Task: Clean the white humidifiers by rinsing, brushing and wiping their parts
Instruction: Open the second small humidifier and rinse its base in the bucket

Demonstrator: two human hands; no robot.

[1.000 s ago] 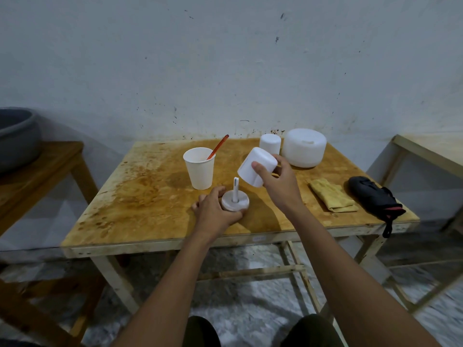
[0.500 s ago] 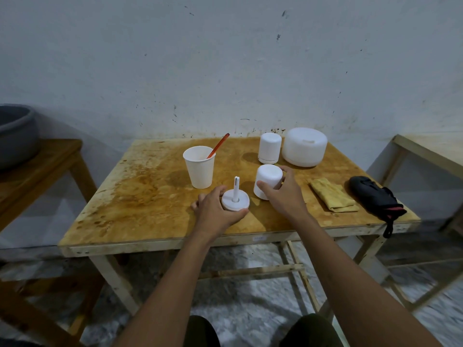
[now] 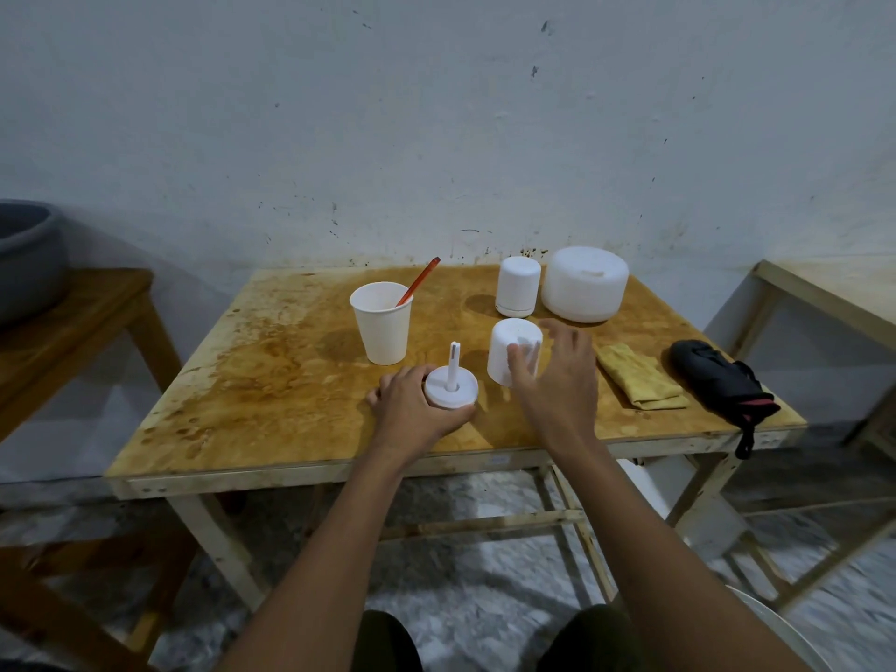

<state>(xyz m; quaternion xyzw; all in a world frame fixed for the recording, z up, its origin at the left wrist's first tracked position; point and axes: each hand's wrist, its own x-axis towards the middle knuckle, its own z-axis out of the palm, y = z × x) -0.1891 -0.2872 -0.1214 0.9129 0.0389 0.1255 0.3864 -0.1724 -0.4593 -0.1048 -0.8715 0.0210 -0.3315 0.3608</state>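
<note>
- The left hand is gripping the round white base from the side, with fingers curling around its rim. The base is sitting on the table near the front edge, and its thin stem is pointing straight up.
- The right hand is hanging with loose, spread fingers at the white cap and is holding nothing. The picture is blurring here, so I cannot tell if a fingertip is touching the cap.
- The cap is standing on the table just to the right of the base, apart from it.
- Both parts are looking like thin hollow plastic: light, stiff, probably slippery when wet. The stem seems the weak point, so I would be taking the base by the rim and the cap around its wall.
- The paper cup with the orange brush is standing just behind the base and could be tipping easily.
- The small humidifier and the large humidifier are closing the back, the yellow cloth and black pouch the right side.
- Free room is lying on the left half of the table; the front edge is near.
</note>
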